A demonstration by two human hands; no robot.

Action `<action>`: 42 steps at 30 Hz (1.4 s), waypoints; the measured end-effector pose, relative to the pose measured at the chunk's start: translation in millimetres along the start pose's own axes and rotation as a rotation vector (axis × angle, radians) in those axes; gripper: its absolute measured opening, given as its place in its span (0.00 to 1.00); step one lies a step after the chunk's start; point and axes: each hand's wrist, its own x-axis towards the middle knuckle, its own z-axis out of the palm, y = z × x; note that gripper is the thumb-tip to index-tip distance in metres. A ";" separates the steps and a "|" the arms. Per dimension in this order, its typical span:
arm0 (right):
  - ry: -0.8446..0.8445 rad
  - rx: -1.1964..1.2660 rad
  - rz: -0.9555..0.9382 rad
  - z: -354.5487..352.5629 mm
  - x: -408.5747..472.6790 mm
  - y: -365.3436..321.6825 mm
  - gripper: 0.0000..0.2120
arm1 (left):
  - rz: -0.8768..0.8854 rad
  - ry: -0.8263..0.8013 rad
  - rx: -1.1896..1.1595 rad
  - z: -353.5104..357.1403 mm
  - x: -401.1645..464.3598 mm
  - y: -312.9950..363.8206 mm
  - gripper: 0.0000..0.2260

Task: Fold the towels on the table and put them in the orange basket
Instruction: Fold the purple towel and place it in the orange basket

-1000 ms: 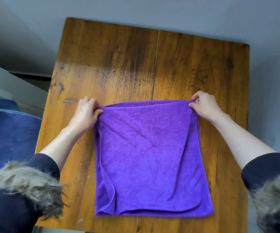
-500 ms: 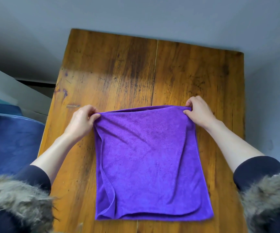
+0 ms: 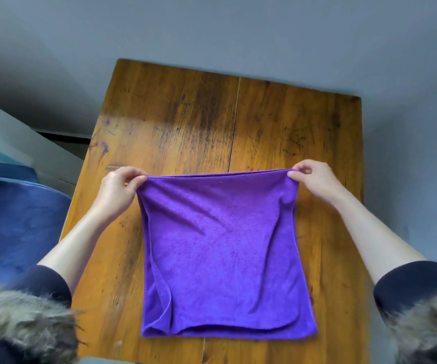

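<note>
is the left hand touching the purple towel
Touching: the head view shows the left hand pinching the far left corner of the purple terry-cloth towel between thumb and fingers.

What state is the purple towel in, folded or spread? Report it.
Folded once: the purple towel shows doubled layers along its left and near edges. Both hands pinch its far corners, left hand, right hand.

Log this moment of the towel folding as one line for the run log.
step: folding | purple towel: near edge on wooden table, far edge lifted | left hand: pinches far left corner | right hand: pinches far right corner | basket: not visible
</note>
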 end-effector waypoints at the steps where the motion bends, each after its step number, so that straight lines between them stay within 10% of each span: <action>1: -0.012 0.057 0.000 -7.9 -7.5 -0.7 0.02 | -0.015 -0.008 -0.032 -3.9 -2.3 1.9 0.06; 12: 0.026 0.391 -0.080 -93.4 -91.8 -78.8 0.05 | 0.040 -0.025 -0.459 -102.5 -30.4 75.8 0.10; 17: 0.092 0.095 -0.220 -108.1 -125.9 -132.5 0.04 | 0.328 -0.060 -0.191 -164.6 -23.8 110.8 0.12; 26: 0.427 0.313 -0.360 -144.8 -176.8 -206.5 0.10 | 0.546 0.144 -0.157 -246.4 -18.5 148.0 0.11; 42: 0.131 -0.026 -0.254 -166.8 -202.2 -219.0 0.06 | 0.319 0.115 -0.277 -241.8 -26.6 149.8 0.11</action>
